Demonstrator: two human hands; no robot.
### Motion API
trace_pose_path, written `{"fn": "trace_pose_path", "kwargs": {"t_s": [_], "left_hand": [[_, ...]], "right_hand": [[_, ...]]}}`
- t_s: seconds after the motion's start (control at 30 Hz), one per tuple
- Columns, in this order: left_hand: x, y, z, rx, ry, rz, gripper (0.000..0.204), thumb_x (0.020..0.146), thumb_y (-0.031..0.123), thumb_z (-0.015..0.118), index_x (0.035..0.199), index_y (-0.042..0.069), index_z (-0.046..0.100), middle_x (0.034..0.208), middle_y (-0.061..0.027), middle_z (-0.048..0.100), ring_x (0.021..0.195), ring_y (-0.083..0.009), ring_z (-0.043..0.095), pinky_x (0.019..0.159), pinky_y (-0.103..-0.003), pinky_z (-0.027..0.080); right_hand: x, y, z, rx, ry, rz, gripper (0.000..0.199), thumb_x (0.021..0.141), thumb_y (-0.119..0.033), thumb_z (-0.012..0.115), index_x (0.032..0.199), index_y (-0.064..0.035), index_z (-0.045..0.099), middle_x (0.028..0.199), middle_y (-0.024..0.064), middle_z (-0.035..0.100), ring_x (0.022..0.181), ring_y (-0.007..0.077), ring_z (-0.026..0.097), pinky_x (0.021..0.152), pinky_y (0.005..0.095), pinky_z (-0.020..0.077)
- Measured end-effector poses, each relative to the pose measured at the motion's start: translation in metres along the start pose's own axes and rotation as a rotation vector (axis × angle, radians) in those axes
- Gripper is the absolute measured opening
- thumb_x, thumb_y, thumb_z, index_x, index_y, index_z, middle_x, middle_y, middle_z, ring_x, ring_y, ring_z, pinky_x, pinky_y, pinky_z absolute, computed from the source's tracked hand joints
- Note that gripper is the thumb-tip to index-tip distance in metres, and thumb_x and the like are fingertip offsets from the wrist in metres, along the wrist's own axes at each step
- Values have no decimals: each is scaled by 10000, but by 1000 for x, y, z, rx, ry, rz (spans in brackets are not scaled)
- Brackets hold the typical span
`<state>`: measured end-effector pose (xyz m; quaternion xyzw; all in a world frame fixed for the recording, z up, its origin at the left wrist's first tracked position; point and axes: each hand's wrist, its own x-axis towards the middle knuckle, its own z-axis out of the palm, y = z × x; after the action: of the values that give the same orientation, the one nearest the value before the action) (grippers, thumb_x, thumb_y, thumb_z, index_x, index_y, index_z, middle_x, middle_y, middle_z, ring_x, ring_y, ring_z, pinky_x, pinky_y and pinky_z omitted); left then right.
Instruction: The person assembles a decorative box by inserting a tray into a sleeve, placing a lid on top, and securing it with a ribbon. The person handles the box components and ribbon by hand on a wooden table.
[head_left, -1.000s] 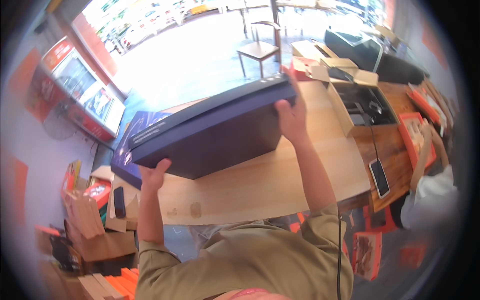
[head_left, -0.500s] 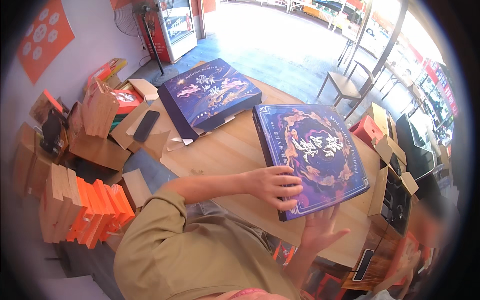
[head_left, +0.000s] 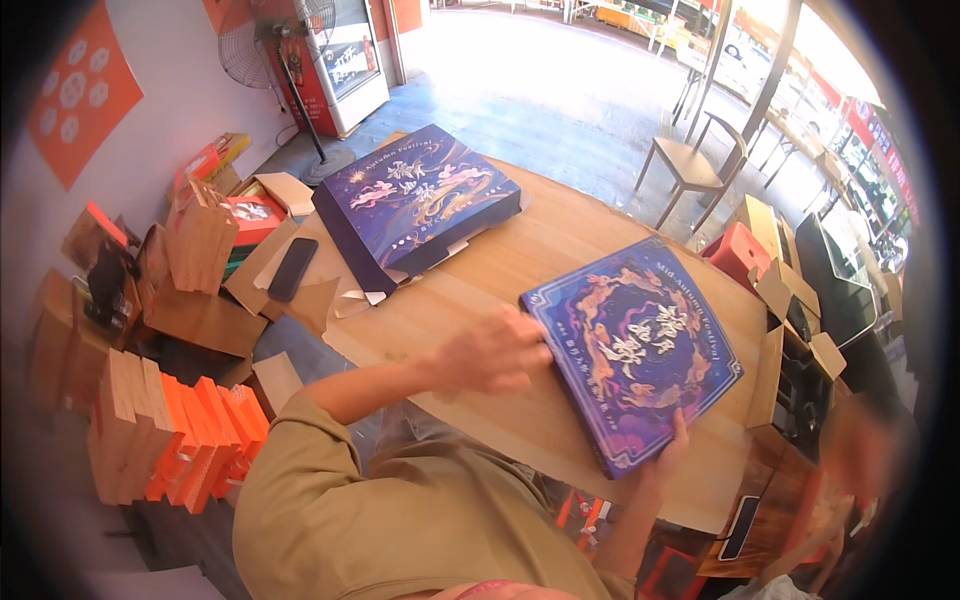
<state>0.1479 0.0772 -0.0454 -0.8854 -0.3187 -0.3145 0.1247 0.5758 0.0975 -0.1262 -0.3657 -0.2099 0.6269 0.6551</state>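
Note:
A square dark-blue and purple gift box [head_left: 645,345], with rabbits ringed around its printed centre, lies over the right half of the wooden table. My right hand [head_left: 672,450] grips its near right edge, thumb on the top face and fingers hidden beneath. By the box's left edge is my left hand [head_left: 495,350], smeared by motion. Whether its fingertips touch the box, I cannot tell. Farther back on the left stands a second, deeper purple gift box [head_left: 420,200], with torn pale flaps along its near side.
A dark phone [head_left: 294,268] rests on cardboard at the left. Orange boxes [head_left: 205,430] are stacked beside the table's left side. Open cartons [head_left: 790,385] and a red stool [head_left: 737,252] stand at the right, where another person's arm [head_left: 830,530] shows. A chair [head_left: 695,165] stands beyond the table.
The rabbit-ringed box has come down, nearer and turned, and now appears flatter to the table. My left hand has left its top face and moved left; my right hand's thumb now laps over the edge.

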Motion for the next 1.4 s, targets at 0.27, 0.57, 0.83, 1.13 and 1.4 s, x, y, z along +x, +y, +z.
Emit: {"fn": "trace_pose_path", "kwargs": {"t_s": [0.27, 0.57, 0.83, 1.13, 1.4], "left_hand": [[-80, -112, -54, 616, -296, -808, 712, 867, 399, 818, 1445, 77, 555, 1414, -218, 565, 1362, -386, 529, 1089, -534, 473], [-84, -141, -56, 790, -368, -631, 209, 944, 243, 706, 1079, 88, 671, 905, -52, 729, 843, -257, 754, 634, -371, 611], [3, -183, -183, 811, -39, -730, 144, 1039, 206, 585, 987, 104, 672, 768, -155, 725, 744, -336, 747, 619, -469, 588], [117, -115, -288, 313, -34, -644, 280, 1079, 306, 597, 1066, 53, 716, 776, -202, 667, 726, -420, 656, 679, -457, 515], [163, -89, -268, 152, -180, -462, 274, 1066, 229, 591, 1069, -21, 704, 798, -219, 642, 713, -359, 593, 738, -407, 519]], "right_hand": [[64, -45, -17, -88, 131, -93, 526, 1072, -219, 634, 1491, 72, 505, 1407, 180, 641, 1216, 325, 685, 1067, 461, 568], [79, -61, -32, -542, 297, -436, 733, 1046, -152, 674, 1654, -4, 292, 1652, 187, 394, 1492, 317, 444, 1244, 449, 362], [28, -66, 15, -1095, 269, -743, 830, 1015, -132, 679, 1698, -41, 216, 1716, 184, 299, 1565, 346, 341, 1293, 470, 254], [-8, -101, 168, -994, -302, -824, 979, 924, -286, 801, 1698, -72, 240, 1672, 189, 384, 1488, 348, 469, 1258, 515, 328], [37, -112, 278, -878, -589, -888, 1287, 752, -503, 939, 1711, -82, 191, 1690, 233, 352, 1541, 397, 403, 1258, 541, 329]]}}
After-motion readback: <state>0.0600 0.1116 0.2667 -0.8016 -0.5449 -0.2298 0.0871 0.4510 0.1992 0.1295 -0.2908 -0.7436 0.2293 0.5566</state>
